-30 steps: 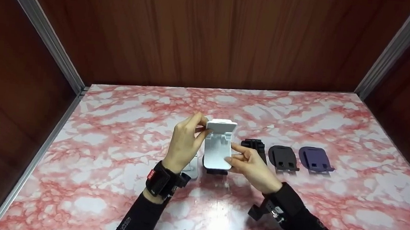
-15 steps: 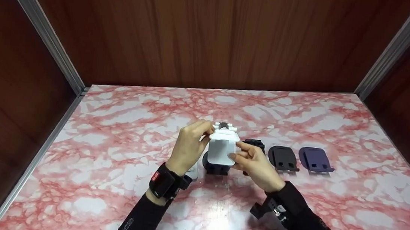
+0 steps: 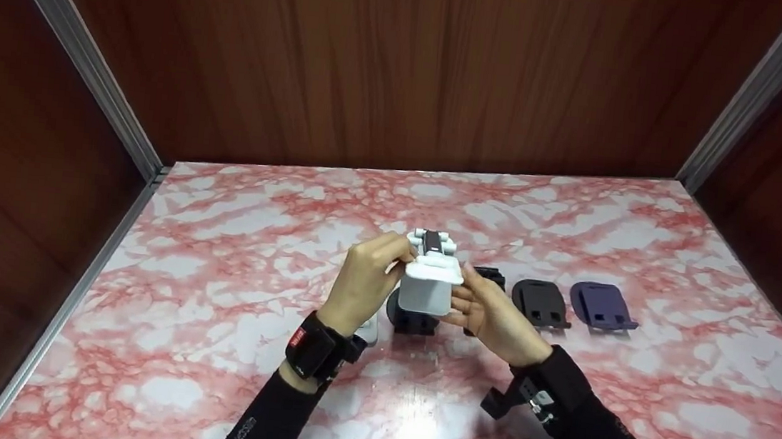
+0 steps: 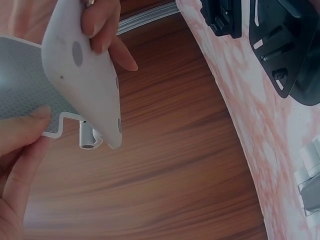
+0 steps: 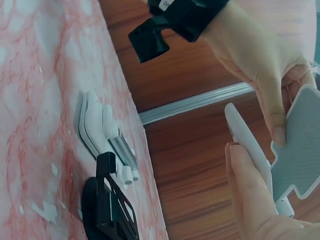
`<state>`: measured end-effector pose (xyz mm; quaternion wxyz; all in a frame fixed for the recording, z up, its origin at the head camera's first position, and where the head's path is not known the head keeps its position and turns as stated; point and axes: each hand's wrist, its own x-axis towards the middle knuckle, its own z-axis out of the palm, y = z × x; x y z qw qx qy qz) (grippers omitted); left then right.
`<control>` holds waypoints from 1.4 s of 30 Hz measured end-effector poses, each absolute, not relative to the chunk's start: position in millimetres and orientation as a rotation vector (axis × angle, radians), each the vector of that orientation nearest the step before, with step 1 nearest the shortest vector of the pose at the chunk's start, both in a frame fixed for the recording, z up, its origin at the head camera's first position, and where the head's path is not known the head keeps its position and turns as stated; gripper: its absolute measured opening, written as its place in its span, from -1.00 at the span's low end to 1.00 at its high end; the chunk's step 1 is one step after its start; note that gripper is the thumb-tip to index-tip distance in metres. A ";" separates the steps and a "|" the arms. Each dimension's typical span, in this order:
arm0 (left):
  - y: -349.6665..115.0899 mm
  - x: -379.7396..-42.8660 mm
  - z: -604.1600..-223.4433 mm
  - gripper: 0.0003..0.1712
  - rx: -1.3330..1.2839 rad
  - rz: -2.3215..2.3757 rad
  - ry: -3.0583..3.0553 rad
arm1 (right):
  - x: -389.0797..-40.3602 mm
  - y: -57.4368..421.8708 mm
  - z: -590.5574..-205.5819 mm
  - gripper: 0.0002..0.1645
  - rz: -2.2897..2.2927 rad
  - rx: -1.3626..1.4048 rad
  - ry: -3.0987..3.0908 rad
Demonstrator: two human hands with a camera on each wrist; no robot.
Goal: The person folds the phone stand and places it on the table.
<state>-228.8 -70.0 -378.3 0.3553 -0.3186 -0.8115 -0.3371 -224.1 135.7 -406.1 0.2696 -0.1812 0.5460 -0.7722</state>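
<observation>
A white folding phone stand (image 3: 427, 287) with grey padding is held up above the table between both hands. My left hand (image 3: 368, 275) pinches it at the left side; in the left wrist view the thumb (image 4: 30, 122) lies on the grey padded plate (image 4: 27, 75). My right hand (image 3: 496, 319) is at the stand's right side, its fairly straight digits touching the outer face of the white slab (image 4: 75, 55), which bears grey round pads. From the right wrist view, the two plates of the stand stand apart at an angle.
On the table, a black stand (image 3: 415, 322) sits just below the held one. A light stand (image 3: 367, 330) is partly behind the left wrist. Rightward lie another black stand (image 3: 489, 275), a dark grey one (image 3: 539, 302) and a purple one (image 3: 600, 304). Wood panels surround the table.
The white stand has tipped, so its hinge arm now shows at the top. My right thumb has come off the lower plate's face and moved up along its side.
</observation>
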 end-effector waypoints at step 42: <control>-80.0 -235.8 -379.0 -0.14 -0.519 -2.247 -2.553 | -230.7 150.0 -393.5 -0.30 -2.120 -0.472 1.457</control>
